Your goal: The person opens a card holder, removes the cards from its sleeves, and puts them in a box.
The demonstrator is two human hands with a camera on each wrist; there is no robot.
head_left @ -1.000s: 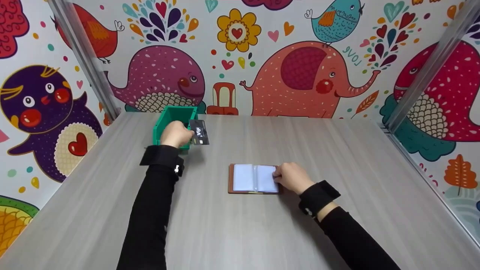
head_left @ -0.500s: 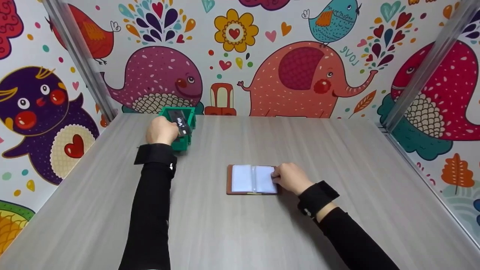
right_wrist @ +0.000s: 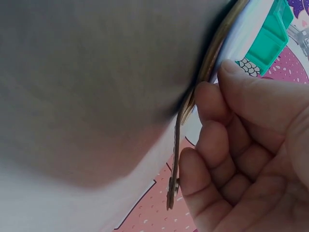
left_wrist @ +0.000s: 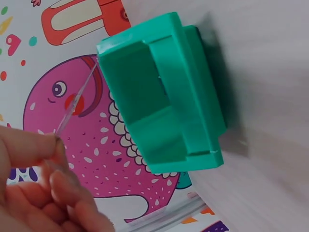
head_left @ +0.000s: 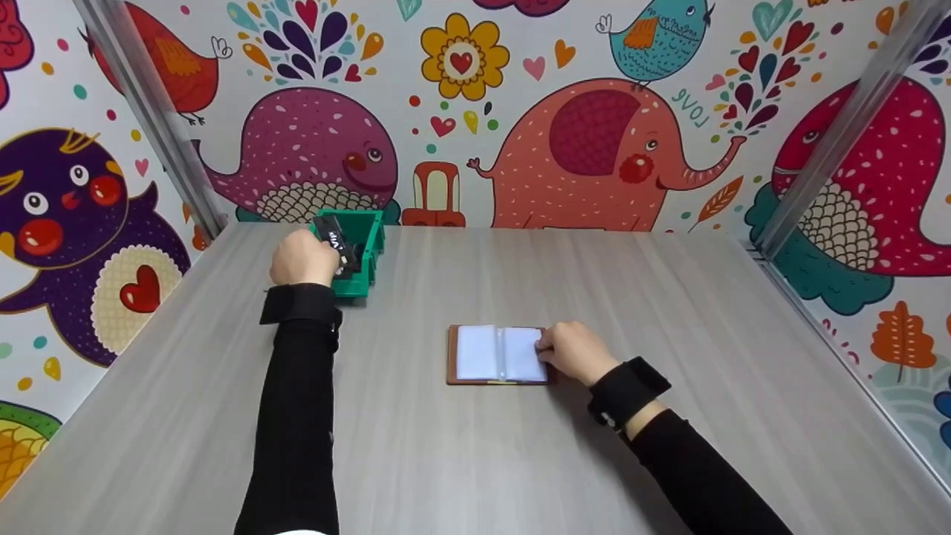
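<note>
My left hand [head_left: 304, 258] pinches a black card [head_left: 336, 242] with white "VIP" lettering, tilted over the left side of a green plastic bin [head_left: 355, 288]. In the left wrist view the card [left_wrist: 77, 100] shows nearly edge-on between thumb and finger, beside the open bin [left_wrist: 193, 96]. A brown card holder [head_left: 452, 357] lies open on the table, its pale clear sleeves [head_left: 477, 353] facing up. With thumb and index finger my right hand [head_left: 579, 353] grips its right edge. The right wrist view shows a thin strap [right_wrist: 176, 159] hanging along the fingers of that hand [right_wrist: 246, 140].
The grey wood-look table [head_left: 416, 453] runs back to a wall [head_left: 461, 141] printed with cartoon animals. Metal posts [head_left: 152, 119] stand at the corners. Something dark [head_left: 358, 253] shows inside the bin, but what it is I cannot tell.
My left hand has moved left with the card, from the bin's right side to above its left side, and the card has tilted. The right hand keeps its grip on the card holder.
</note>
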